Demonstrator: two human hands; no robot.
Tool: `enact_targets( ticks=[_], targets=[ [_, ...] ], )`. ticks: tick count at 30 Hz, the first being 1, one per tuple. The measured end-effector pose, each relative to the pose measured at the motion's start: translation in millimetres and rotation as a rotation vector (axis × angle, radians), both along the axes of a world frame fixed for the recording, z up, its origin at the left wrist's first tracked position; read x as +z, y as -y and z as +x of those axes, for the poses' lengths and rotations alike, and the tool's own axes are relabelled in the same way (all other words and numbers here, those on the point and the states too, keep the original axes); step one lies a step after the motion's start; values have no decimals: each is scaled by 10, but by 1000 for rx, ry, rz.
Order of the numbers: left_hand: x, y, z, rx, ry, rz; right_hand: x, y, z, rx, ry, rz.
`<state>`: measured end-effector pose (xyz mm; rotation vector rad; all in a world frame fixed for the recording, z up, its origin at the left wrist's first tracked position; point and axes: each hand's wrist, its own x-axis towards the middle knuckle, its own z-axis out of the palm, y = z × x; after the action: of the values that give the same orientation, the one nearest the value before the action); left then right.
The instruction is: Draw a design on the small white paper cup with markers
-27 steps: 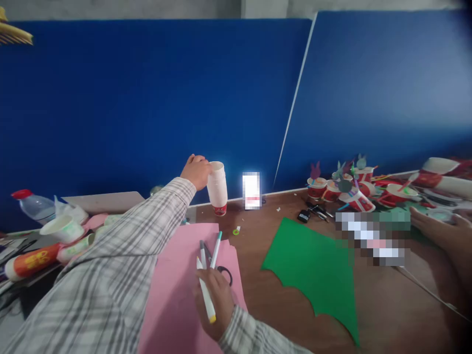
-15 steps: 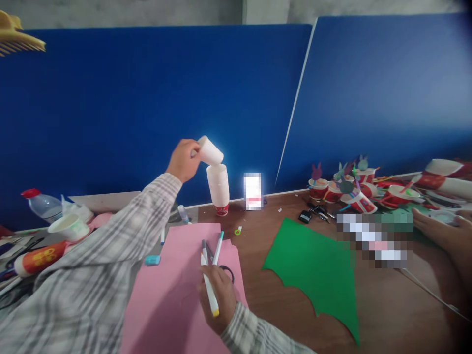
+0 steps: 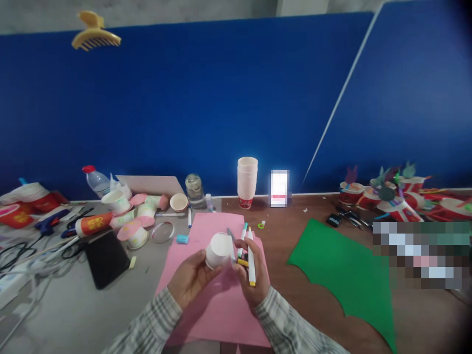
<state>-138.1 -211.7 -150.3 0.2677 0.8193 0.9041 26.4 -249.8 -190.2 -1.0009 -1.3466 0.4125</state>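
Grips a small, smooth white paper cup (image 3: 217, 251) in the left hand (image 3: 190, 278), with fingers curled beneath the rounded wall, above a flat sheet of matte pink paper (image 3: 217, 319). Pinches a slim, straight white marker (image 3: 251, 260) with a yellow lower end in the right hand (image 3: 256, 278), close beside the cup; cannot tell touch from near-touch there. Wears woven plaid sleeves (image 3: 283, 312) at both wrists. Has, beyond the paper, a tall upright stack of nested cups (image 3: 247, 179), white above and red at the base, on a wood-grained tabletop (image 3: 282, 275). Has, to the right, a flat green sheet (image 3: 342, 275) with a scalloped edge and, to the left, a rounded clear jar (image 3: 195, 191).
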Motion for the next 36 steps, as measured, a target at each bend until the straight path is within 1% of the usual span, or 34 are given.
enact_targets(
  ticks=[3, 4, 6, 8, 10, 11, 12, 13, 14, 16, 17, 20, 22, 26, 30, 32, 34, 36],
  targets=[
    [-73, 5, 42, -117, 69, 69, -75, 2, -17, -8, 105, -12],
    [-97, 3, 54, -154, 46, 106, -101, -4, -21, -18, 130, -22],
    [-145, -1, 65, -183, -98, 224, -143, -23, -22, -30, 155, -49],
    [-180, -3, 49, -122, -354, 434, -159, -44, -18, -38, 165, -79],
    [-183, -2, 15, -58, -611, 705, -151, -60, -13, -69, 185, -94],
    [-174, 1, -3, -65, -700, 834, -142, -64, -13, -84, 202, -95],
    [-161, 6, -18, -111, -746, 935, -131, -64, -15, -90, 222, -95],
    [-149, 13, -25, -168, -753, 1001, -120, -61, -19, -89, 247, -95],
    [-140, 22, -26, -215, -742, 1033, -110, -55, -25, -84, 276, -93],
    [-139, 42, -8, -283, -693, 1031, -94, -37, -39, -61, 343, -83],
    [-148, 51, 5, -297, -687, 1016, -89, -27, -46, -53, 378, -70],
    [-193, 60, 26, -262, -749, 975, -83, -8, -57, -40, 414, -38],
    [-232, 42, 11, -212, -808, 939, -92, 0, -53, -29, 333, -57],
    [-318, -28, -58, -128, -870, 849, -132, 27, -35, -13, 67, -103],
    [-374, -74, -101, -44, -881, 823, -148, 70, -39, -29, -40, -73],
    [-382, -82, -110, -51, -856, 796, -134, 94, -44, -32, -63, -74],
    [-382, -83, -114, -94, -801, 785, -109, 118, -45, -18, -58, -95],
    [-380, -82, -117, -159, -759, 761, -78, 137, -42, -2, 1, -91]
  ],
)
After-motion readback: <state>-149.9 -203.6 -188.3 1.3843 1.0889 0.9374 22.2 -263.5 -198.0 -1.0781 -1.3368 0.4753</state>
